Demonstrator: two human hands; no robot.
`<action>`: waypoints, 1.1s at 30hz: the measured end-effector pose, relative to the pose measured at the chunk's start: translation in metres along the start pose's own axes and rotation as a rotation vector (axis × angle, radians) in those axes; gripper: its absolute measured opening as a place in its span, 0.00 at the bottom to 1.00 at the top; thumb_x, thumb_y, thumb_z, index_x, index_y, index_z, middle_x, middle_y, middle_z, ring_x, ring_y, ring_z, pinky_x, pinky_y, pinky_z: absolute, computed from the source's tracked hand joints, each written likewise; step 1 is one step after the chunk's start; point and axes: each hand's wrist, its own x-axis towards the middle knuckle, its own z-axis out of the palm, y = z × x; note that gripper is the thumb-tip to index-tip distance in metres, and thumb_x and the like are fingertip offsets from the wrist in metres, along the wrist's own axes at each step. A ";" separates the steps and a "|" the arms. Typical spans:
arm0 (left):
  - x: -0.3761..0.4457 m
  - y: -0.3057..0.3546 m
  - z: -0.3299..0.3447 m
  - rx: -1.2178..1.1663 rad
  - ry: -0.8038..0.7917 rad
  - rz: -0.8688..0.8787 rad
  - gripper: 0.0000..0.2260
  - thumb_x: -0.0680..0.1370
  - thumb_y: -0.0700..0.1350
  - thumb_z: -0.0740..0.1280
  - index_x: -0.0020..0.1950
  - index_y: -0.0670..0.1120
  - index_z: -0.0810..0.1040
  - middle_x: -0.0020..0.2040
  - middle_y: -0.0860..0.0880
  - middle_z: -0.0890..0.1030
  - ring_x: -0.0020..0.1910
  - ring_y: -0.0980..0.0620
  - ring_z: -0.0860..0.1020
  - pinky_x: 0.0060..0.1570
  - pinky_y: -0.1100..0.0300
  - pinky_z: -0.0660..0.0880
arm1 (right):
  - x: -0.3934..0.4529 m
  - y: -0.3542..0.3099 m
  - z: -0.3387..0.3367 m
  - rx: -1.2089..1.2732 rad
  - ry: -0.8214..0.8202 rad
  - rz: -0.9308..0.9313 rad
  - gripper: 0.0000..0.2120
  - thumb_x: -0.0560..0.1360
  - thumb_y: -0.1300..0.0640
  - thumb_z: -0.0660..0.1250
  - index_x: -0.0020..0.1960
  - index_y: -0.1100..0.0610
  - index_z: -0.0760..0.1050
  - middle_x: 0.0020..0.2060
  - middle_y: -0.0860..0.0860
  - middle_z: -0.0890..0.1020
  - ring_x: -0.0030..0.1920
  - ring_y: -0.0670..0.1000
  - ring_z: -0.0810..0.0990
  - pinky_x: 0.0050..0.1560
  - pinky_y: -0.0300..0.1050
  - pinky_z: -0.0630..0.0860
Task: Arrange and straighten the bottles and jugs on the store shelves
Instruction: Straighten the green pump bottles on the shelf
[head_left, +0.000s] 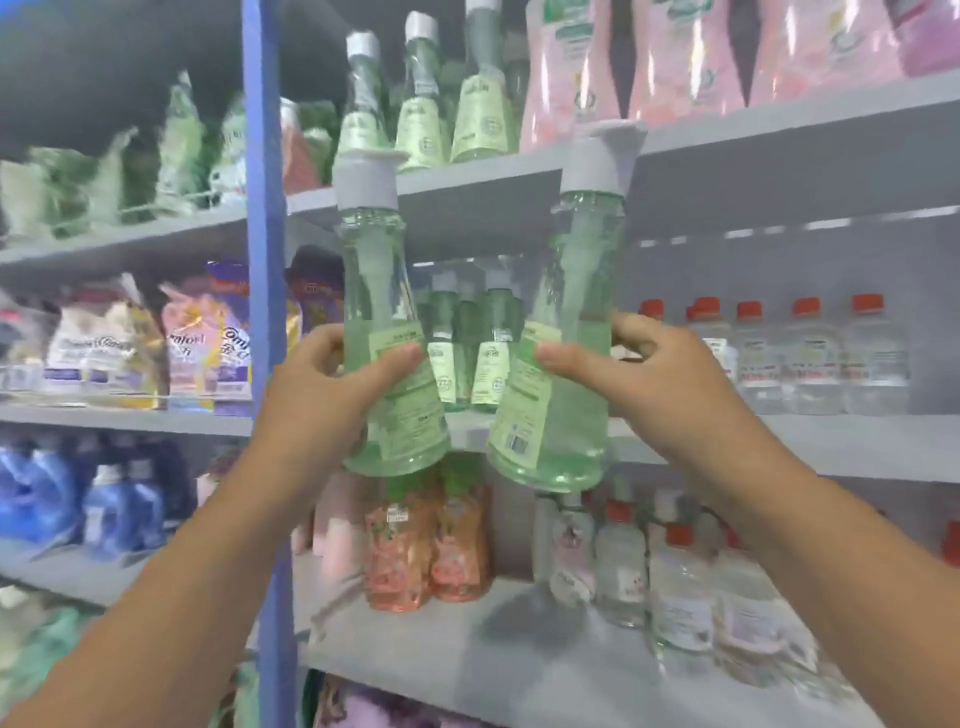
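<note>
I hold two tall clear-green pump bottles in the air in front of the shelves. My left hand (332, 387) grips the left bottle (382, 291) around its lower body; it leans slightly left. My right hand (654, 374) grips the right bottle (571, 332), which tilts to the right at the top. Both have white pump caps that reach up to the upper shelf edge (779, 140). Behind them, smaller green bottles (467, 343) of the same kind stand on the middle shelf. Three more green bottles (431, 104) stand on the upper shelf.
Pink refill pouches (675, 57) fill the upper shelf's right side. Clear red-capped bottles (810, 353) line the middle shelf at right. Orange bottles (426, 545) and clear bottles (649, 566) stand on the lower shelf. A blue upright post (262, 312) splits the shelving; pouches and blue jugs sit left.
</note>
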 end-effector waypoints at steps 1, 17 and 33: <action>0.018 -0.008 0.001 0.026 -0.001 0.006 0.20 0.68 0.59 0.81 0.53 0.52 0.82 0.42 0.54 0.86 0.26 0.61 0.78 0.23 0.65 0.70 | 0.017 0.002 0.013 -0.028 0.022 0.008 0.24 0.61 0.29 0.76 0.52 0.41 0.85 0.45 0.37 0.87 0.45 0.40 0.86 0.50 0.49 0.82; 0.162 -0.125 0.039 0.207 -0.254 -0.082 0.44 0.68 0.72 0.73 0.76 0.49 0.68 0.67 0.50 0.79 0.56 0.47 0.81 0.46 0.55 0.75 | 0.147 0.073 0.122 -0.394 0.004 0.317 0.25 0.69 0.32 0.75 0.59 0.43 0.75 0.56 0.37 0.79 0.49 0.40 0.80 0.43 0.38 0.76; 0.177 -0.147 0.053 0.393 -0.357 -0.032 0.36 0.76 0.61 0.73 0.77 0.47 0.64 0.69 0.47 0.77 0.62 0.45 0.78 0.49 0.53 0.73 | 0.157 0.103 0.131 -0.437 -0.025 0.330 0.48 0.62 0.28 0.78 0.76 0.46 0.68 0.69 0.46 0.79 0.66 0.51 0.80 0.69 0.58 0.76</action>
